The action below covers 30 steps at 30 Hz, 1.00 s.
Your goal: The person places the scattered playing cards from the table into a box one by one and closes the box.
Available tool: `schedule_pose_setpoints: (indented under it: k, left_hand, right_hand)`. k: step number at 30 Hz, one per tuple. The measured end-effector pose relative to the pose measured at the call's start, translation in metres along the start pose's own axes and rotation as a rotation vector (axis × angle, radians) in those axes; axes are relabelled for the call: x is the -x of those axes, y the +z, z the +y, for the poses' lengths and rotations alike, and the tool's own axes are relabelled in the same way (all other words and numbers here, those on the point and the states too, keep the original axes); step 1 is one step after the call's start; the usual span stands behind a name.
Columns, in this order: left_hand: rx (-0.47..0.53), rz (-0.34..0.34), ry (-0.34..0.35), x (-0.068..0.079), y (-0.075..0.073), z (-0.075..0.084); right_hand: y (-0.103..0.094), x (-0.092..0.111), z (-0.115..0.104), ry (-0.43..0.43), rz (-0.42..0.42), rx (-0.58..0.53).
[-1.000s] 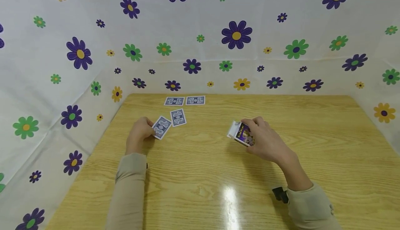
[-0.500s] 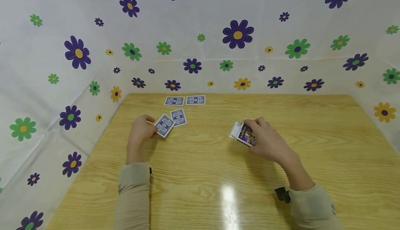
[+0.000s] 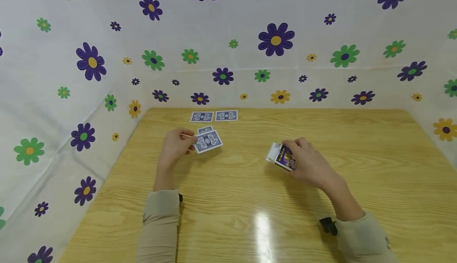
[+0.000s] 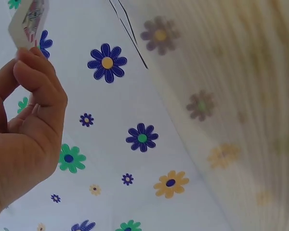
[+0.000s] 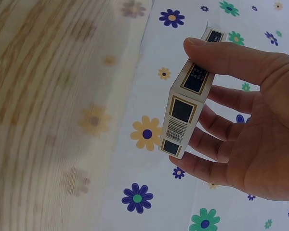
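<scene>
My left hand [image 3: 177, 146] pinches a playing card [image 3: 208, 141] by its left edge, with the blue patterned back facing up. In the left wrist view, part of the face of that card [image 4: 32, 21] shows above the fingertips. The held card overlaps another face-down card [image 3: 205, 129], covering most of it. My right hand [image 3: 311, 164] grips a card box [image 3: 285, 158] over the table, thumb on one side and fingers on the other. Its white flap [image 3: 273, 152] stands open toward the left. In the right wrist view the box's barcode end [image 5: 177, 129] shows.
Two face-down cards, a left one [image 3: 202, 116] and a right one [image 3: 226, 115], lie side by side near the back edge of the wooden table [image 3: 228, 199]. A flower-patterned cloth [image 3: 242, 56] rises behind the table and along its sides.
My left hand has moved right and lifted the card, which has turned and now overlaps the card behind it. My right hand keeps its hold on the card box, nearly still.
</scene>
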<state>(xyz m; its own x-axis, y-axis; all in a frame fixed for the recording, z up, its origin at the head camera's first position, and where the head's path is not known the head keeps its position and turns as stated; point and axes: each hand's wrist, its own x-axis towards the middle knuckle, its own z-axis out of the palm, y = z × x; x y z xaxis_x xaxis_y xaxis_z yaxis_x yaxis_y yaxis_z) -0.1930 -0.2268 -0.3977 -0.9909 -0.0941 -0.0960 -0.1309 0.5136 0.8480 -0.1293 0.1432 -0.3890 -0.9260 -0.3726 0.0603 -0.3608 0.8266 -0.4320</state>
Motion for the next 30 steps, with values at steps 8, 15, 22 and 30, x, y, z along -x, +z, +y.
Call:
schedule_pose_setpoints:
  k: [8, 15, 22, 30]
  left_hand:
    - [0.042, -0.045, 0.105, 0.006, 0.027, 0.018]
    - [0.056, -0.093, 0.214, 0.016, 0.051, 0.034]
    - [0.135, -0.115, 0.367, 0.027, 0.067, 0.048]
    - [0.181, -0.125, 0.467, 0.034, 0.082, 0.056]
  right_hand:
    - [0.0, 0.002, 0.002, -0.014, 0.007, 0.012]
    - [0.001, 0.002, 0.001, -0.023, 0.011, 0.02]
    - [0.003, 0.001, -0.002, -0.021, 0.008, 0.039]
    - [0.004, 0.001, -0.005, -0.025, 0.005, 0.033]
